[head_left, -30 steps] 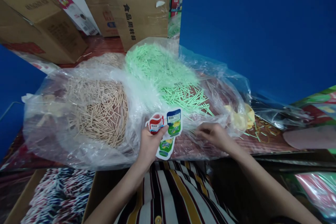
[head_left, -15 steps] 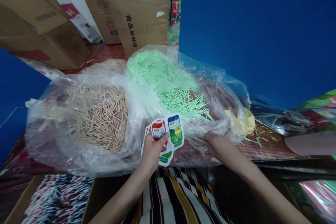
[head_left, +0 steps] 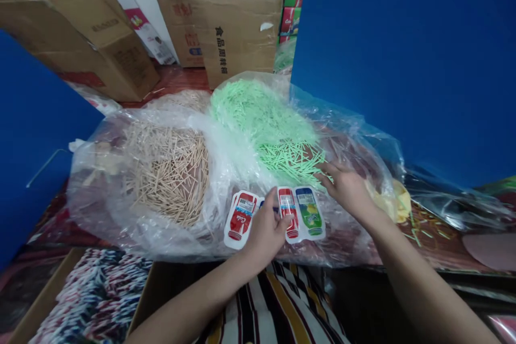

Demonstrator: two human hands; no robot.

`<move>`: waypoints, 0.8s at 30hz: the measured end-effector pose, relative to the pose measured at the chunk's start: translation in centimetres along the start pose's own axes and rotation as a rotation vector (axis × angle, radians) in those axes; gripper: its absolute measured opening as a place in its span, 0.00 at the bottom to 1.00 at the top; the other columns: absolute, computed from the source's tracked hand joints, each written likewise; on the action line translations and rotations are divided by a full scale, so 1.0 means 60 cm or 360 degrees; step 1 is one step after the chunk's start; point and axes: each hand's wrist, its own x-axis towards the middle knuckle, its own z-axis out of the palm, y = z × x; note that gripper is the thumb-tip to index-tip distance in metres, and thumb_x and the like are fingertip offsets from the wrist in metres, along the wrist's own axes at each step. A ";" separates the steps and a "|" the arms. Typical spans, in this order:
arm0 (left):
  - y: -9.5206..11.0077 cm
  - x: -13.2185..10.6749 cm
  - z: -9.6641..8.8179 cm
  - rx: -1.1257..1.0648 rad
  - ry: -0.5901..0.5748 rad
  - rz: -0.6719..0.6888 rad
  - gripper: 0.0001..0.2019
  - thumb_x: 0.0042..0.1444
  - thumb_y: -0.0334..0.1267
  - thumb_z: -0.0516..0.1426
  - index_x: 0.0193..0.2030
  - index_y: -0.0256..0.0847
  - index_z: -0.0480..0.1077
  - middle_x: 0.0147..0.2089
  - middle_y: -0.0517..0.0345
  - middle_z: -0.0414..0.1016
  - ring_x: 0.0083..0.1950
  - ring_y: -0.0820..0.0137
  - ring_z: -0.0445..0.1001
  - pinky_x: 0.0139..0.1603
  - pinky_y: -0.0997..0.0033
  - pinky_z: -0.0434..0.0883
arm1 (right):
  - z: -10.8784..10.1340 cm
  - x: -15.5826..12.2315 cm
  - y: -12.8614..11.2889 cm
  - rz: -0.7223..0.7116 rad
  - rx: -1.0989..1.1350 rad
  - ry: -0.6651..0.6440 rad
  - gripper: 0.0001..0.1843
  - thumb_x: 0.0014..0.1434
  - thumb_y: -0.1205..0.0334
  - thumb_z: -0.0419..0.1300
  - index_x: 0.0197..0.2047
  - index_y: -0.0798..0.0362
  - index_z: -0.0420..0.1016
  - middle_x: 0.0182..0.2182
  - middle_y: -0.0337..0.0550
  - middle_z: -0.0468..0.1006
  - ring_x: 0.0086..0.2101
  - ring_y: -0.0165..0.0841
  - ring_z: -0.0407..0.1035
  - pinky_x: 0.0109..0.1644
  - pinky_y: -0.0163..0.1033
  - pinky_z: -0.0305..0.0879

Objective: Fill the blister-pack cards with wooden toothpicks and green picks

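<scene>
My left hand (head_left: pixel 264 236) is closed on several flat packets printed with soda bottles, low in front of me. A red cola packet (head_left: pixel 242 219) shows left of the hand. Another red packet (head_left: pixel 289 226) lies under my thumb, with a blue, yellow and green packet (head_left: pixel 310 212) beside it. My right hand (head_left: pixel 350 192) reaches to the near right edge of a pile of thin green sticks (head_left: pixel 288 161). Its fingers are stretched out and apart, the tips touching the sticks. Whether a stick is between them is hard to make out.
Clear plastic bags (head_left: pixel 229 166) spread over the table around the green sticks and a pile of tan sticks (head_left: pixel 173 183). Cardboard boxes (head_left: pixel 242 32) stand behind. Blue panels (head_left: pixel 403 54) rise at both sides. Lower left, an open carton (head_left: pixel 100 290) holds many packets.
My right hand has moved up and forward from the bag's near edge to the green sticks. The packets, fanned upright in my left hand before, are now spread in a row. The view has shifted left.
</scene>
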 end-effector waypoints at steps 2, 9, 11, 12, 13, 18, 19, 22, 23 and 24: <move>-0.005 -0.006 -0.046 0.0607 0.0257 0.0101 0.11 0.59 0.40 0.53 0.47 0.41 0.68 0.46 0.49 0.73 0.43 0.62 0.72 0.46 0.62 0.67 | 0.000 -0.008 -0.026 -0.0125 0.0228 0.0110 0.13 0.65 0.57 0.51 0.43 0.54 0.73 0.39 0.46 0.77 0.39 0.36 0.72 0.41 0.38 0.65; -0.075 -0.010 -0.128 0.1499 0.0278 -0.0251 0.16 0.53 0.48 0.59 0.41 0.37 0.70 0.42 0.46 0.71 0.45 0.56 0.70 0.44 0.61 0.65 | 0.030 -0.016 -0.125 -0.0536 0.0541 -0.0034 0.12 0.65 0.61 0.50 0.42 0.53 0.73 0.34 0.45 0.76 0.37 0.34 0.70 0.41 0.37 0.66; -0.089 -0.007 -0.128 0.1436 0.0311 -0.0255 0.12 0.51 0.45 0.61 0.36 0.38 0.71 0.41 0.50 0.70 0.44 0.59 0.69 0.44 0.63 0.64 | 0.042 -0.013 -0.147 -0.0606 0.0529 -0.0107 0.12 0.65 0.61 0.50 0.41 0.53 0.74 0.34 0.45 0.76 0.37 0.34 0.70 0.40 0.36 0.66; -0.093 -0.006 -0.128 0.1375 0.0333 -0.0258 0.10 0.50 0.43 0.62 0.33 0.39 0.71 0.39 0.52 0.70 0.42 0.61 0.69 0.43 0.64 0.64 | 0.046 -0.011 -0.155 -0.0638 0.0513 -0.0137 0.12 0.65 0.61 0.50 0.40 0.53 0.74 0.33 0.45 0.76 0.37 0.34 0.70 0.40 0.36 0.66; -0.096 -0.004 -0.130 0.1305 0.0356 -0.0252 0.08 0.50 0.41 0.62 0.30 0.39 0.70 0.37 0.54 0.70 0.40 0.64 0.69 0.42 0.66 0.64 | 0.050 -0.010 -0.162 -0.0664 0.0493 -0.0161 0.12 0.65 0.61 0.50 0.40 0.53 0.74 0.33 0.45 0.76 0.37 0.34 0.70 0.40 0.37 0.66; -0.092 -0.007 -0.149 0.1134 0.0385 -0.0114 0.06 0.55 0.34 0.58 0.27 0.38 0.70 0.31 0.57 0.71 0.35 0.68 0.69 0.37 0.70 0.63 | 0.055 -0.001 -0.180 -0.0730 0.0438 -0.0198 0.11 0.65 0.62 0.50 0.40 0.54 0.74 0.33 0.45 0.75 0.38 0.35 0.69 0.42 0.38 0.66; -0.089 -0.010 -0.153 0.1156 0.0381 -0.0077 0.07 0.56 0.33 0.57 0.28 0.38 0.71 0.31 0.57 0.72 0.35 0.68 0.70 0.37 0.70 0.64 | 0.055 0.001 -0.183 -0.0733 0.0451 -0.0189 0.11 0.65 0.62 0.50 0.41 0.54 0.73 0.33 0.46 0.75 0.38 0.35 0.69 0.42 0.39 0.67; -0.080 -0.018 -0.162 0.1275 0.0354 0.0020 0.10 0.59 0.31 0.52 0.30 0.38 0.73 0.32 0.54 0.74 0.36 0.67 0.71 0.38 0.69 0.65 | 0.057 0.011 -0.194 -0.0730 0.0511 -0.0117 0.12 0.65 0.61 0.50 0.46 0.54 0.72 0.36 0.47 0.75 0.40 0.37 0.69 0.44 0.41 0.68; -0.077 -0.021 -0.164 0.1312 0.0351 0.0039 0.11 0.60 0.30 0.51 0.33 0.38 0.74 0.33 0.53 0.75 0.36 0.67 0.71 0.39 0.68 0.66 | 0.058 0.015 -0.200 -0.0730 0.0534 -0.0085 0.13 0.65 0.61 0.50 0.49 0.55 0.70 0.37 0.48 0.75 0.41 0.38 0.68 0.45 0.42 0.68; -0.074 -0.024 -0.165 0.1336 0.0361 0.0058 0.11 0.60 0.29 0.50 0.37 0.38 0.75 0.35 0.52 0.76 0.37 0.66 0.72 0.39 0.68 0.66 | 0.059 0.019 -0.205 -0.0739 0.0561 -0.0052 0.14 0.64 0.61 0.51 0.51 0.55 0.69 0.39 0.49 0.75 0.42 0.38 0.67 0.46 0.43 0.68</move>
